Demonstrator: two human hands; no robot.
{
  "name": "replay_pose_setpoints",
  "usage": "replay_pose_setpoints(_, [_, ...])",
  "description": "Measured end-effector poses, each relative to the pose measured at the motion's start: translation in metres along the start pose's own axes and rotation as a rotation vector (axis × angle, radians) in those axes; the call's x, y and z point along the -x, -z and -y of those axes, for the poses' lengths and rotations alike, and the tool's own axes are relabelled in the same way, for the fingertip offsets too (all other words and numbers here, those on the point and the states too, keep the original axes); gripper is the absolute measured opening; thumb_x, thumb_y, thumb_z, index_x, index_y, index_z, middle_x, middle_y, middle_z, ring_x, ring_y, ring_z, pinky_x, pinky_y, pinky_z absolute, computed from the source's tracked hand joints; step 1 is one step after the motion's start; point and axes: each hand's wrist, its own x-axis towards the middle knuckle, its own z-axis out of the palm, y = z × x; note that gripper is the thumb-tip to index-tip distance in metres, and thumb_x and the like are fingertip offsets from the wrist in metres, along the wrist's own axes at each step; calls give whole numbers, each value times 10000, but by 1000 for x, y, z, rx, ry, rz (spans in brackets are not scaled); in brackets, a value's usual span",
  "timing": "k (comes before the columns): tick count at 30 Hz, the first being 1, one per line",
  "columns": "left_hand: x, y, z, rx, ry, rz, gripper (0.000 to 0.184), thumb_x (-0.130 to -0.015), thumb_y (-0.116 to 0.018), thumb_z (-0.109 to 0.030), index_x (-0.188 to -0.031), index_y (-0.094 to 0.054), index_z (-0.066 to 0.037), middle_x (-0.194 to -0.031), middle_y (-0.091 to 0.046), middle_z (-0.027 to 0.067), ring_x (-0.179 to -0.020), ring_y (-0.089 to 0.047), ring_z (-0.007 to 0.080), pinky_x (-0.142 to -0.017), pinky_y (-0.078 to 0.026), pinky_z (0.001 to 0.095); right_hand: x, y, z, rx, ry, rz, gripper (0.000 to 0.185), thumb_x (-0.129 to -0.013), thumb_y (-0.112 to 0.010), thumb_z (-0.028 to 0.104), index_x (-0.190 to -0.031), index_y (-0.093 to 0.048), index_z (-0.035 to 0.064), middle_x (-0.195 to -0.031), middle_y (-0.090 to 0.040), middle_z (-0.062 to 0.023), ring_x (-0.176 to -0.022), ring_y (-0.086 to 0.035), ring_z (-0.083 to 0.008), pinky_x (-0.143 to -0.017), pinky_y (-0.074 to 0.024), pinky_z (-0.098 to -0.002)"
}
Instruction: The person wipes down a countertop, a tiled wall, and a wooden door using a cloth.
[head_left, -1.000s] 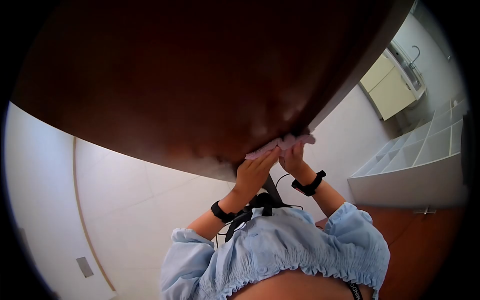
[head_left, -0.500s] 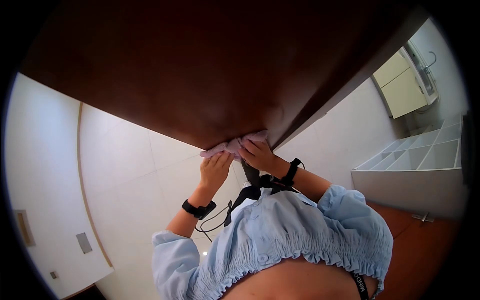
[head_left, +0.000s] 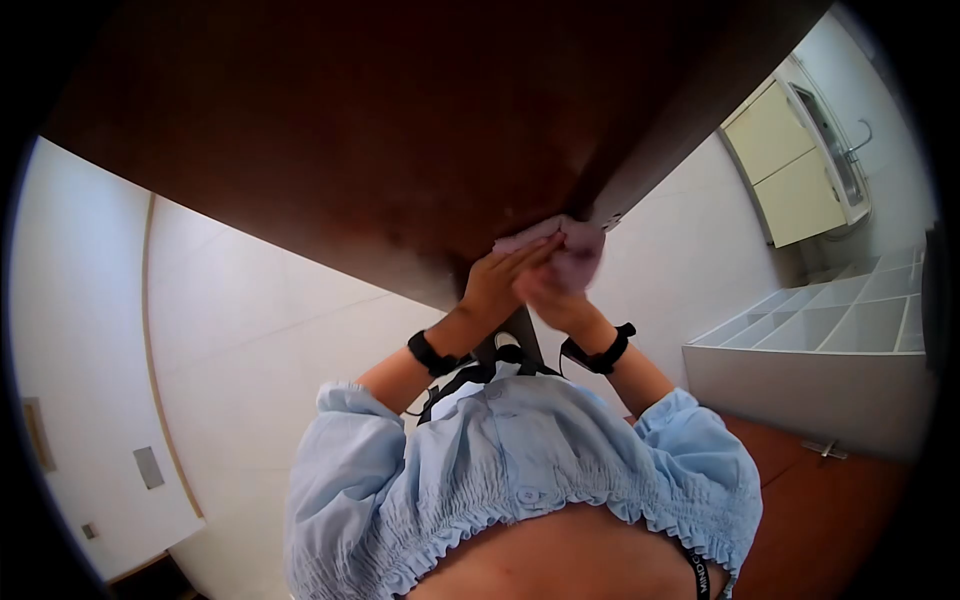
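Observation:
A pink cloth (head_left: 578, 254) lies against the lower edge of a large dark brown wooden surface (head_left: 330, 130), near its corner. My left hand (head_left: 496, 283) presses on the left part of the cloth, its fingers stretched toward the upper right. Close beside it, my right hand (head_left: 553, 294) holds the cloth's lower right part; its fingers are blurred and partly overlap the left fingertips. Both wrists wear black bands.
A white shelf unit with compartments (head_left: 800, 375) stands at the right. Beyond it are cream cabinets (head_left: 790, 180) with a sink and tap. A white panel (head_left: 90, 330) is at the left, above pale floor tiles (head_left: 270, 380).
Since half a second ago, both hands and the cloth have moved right and slightly up, toward the corner. The hands have come closer together and the cloth is more bunched.

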Motion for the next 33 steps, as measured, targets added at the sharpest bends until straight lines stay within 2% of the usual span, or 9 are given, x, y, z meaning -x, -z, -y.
replay_pose_setpoints(2, [-1, -6, 3, -154, -6, -23, 465, -795, -580, -160, -1259, -553, -160, -1373, -486, -94, -1214, -473, 51, -828, -431, 232, 1, -3, -19, 219, -206, -200, 217, -879, -516, 55, -1068, -602, -8, -1232, -548, -237, -1211, -465, -404, -1037, -316, -525])
replay_pose_setpoints(5, [-17, 10, -2, -127, 63, -43, 399, -803, -587, -184, -1201, -599, -162, -1347, -508, -52, -1180, -497, 144, -891, -402, 289, -17, 15, -27, 296, -235, -231, 247, -829, -605, 94, -1073, -640, 113, -1196, -595, -128, -1176, -505, -312, -1002, -353, -464])
replay_pose_setpoints(9, [-58, 40, -9, -281, 52, -193, 434, -804, -563, -181, -1236, -581, -144, -1364, -492, -26, -1189, -488, 168, -928, -375, 334, -42, 49, -54, 329, -120, -237, 290, -859, -576, 143, -1140, -643, 117, -1296, -526, -165, -1236, -456, -347, -1043, -323, -469])
replay_pose_setpoints(14, [-108, 91, -19, -352, 72, -209, 454, -797, -539, -187, -1248, -574, -137, -1363, -496, 1, -1187, -489, 187, -963, -344, 386, -92, 72, -62, 46, -187, -463, 527, -940, -468, 297, -1390, -389, 34, -1408, -294, -354, -1312, -305, -498, -1077, -259, -544])
replay_pose_setpoints(17, [-91, 77, -13, -215, 41, -136, 448, -792, -545, -190, -1236, -580, -142, -1357, -500, -3, -1189, -491, 179, -955, -352, 361, -81, 56, -60, 122, -225, -442, 718, -943, -425, 389, -1455, -174, -47, -1427, -132, -436, -1322, -187, -590, -1068, -200, -622])
replay_pose_setpoints(20, [-46, 32, -14, -159, 18, -28, 416, -790, -549, -177, -1203, -595, -158, -1291, -536, -18, -1171, -504, 163, -925, -375, 317, -14, 7, -48, 196, -287, -430, 634, -903, -444, 173, -1430, -194, -75, -1411, -140, -452, -1306, -178, -618, -1058, -191, -644])
replay_pose_setpoints(24, [-1, -17, -14, -107, -13, 16, 388, -801, -548, -166, -1185, -600, -164, -1252, -546, -25, -1137, -522, 161, -899, -392, 307, 37, -28, -32, 114, -375, -384, 596, -886, -470, 116, -1391, -244, -106, -1398, -145, -463, -1297, -178, -628, -1054, -187, -652])
replay_pose_setpoints(27, [-7, -3, -21, -153, 17, -25, 450, -814, -560, -180, -1264, -565, -163, -1331, -512, -80, -1191, -488, 77, -886, -384, 243, 32, -21, -25, 149, -396, -344, 570, -885, -472, 104, -1369, -275, -125, -1395, -148, -466, -1293, -183, -630, -1049, -202, -650])
replay_pose_setpoints(33, [-100, 76, -22, -285, -7, -226, 418, -815, -539, -189, -1220, -565, -89, -1326, -509, 105, -1168, -507, 259, -939, -358, 392, -93, 66, -49, 149, -329, -383, 562, -912, -417, 97, -1397, -235, -118, -1441, -148, -405, -1334, -196, -558, -1087, -208, -564])
